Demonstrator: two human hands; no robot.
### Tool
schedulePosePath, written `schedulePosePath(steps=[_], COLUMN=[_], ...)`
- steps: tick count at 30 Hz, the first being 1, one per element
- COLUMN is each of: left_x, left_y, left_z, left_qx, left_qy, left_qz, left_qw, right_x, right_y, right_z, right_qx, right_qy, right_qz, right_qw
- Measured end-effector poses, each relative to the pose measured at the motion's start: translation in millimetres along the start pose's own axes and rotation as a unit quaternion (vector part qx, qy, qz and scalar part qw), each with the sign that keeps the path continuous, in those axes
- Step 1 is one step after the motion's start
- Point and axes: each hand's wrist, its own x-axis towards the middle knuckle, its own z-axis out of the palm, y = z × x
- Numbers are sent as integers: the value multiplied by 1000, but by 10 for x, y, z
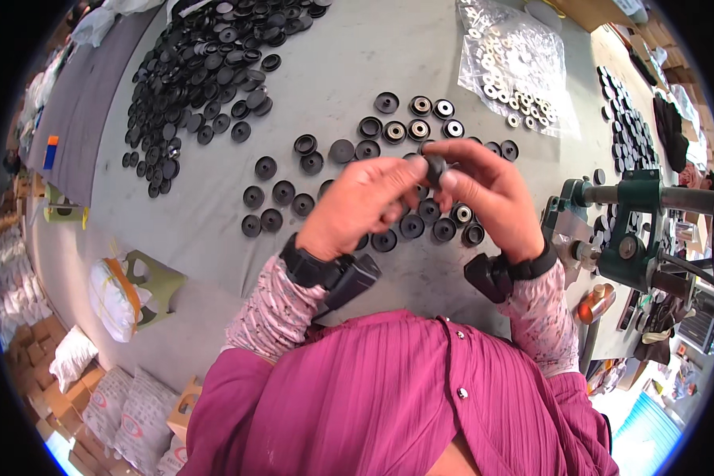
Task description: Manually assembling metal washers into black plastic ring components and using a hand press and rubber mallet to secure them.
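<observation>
Both hands meet over the grey table (309,262), closed on a small black round cap (435,170). My left hand (361,202) pinches it from the left between thumb and fingers. From the right, my right hand (496,190) grips the same cap with thumb and curled fingers. Several open black caps (283,191) lie loosely spread around and beneath the hands. A few have metal rings seated inside, such as the ringed cap (419,128) just beyond my hands. Some caps under the fingers are partly hidden.
A large heap of black caps (206,71) covers the far left. A clear bag of pale rings (516,63) lies at the far right. Right of my hands stands a green metal press (635,214), with rows of black discs (628,127) beyond it.
</observation>
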Motion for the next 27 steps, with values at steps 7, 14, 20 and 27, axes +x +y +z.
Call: schedulePosePath(steps=[7,14,20,27], left_x=[-133,-243,-344,-501], left_y=[-72,-185,-423,-455], left_z=[346,573,635,388], left_qx=[-31,2,343,479], left_qy=[-24,-66,-15,168], left_qz=[-27,-45,-30,29], left_qw=[999,997,939,861], right_x=[-535,-931,-1367,-1536], right_y=[8,112,285,661], right_z=[-18,-162,-164,-109], right_qx=[125,150,-84,-368], right_qy=[50,48,66,133], right_qz=[43,11,23,-113], right_qw=[990,987,994,913])
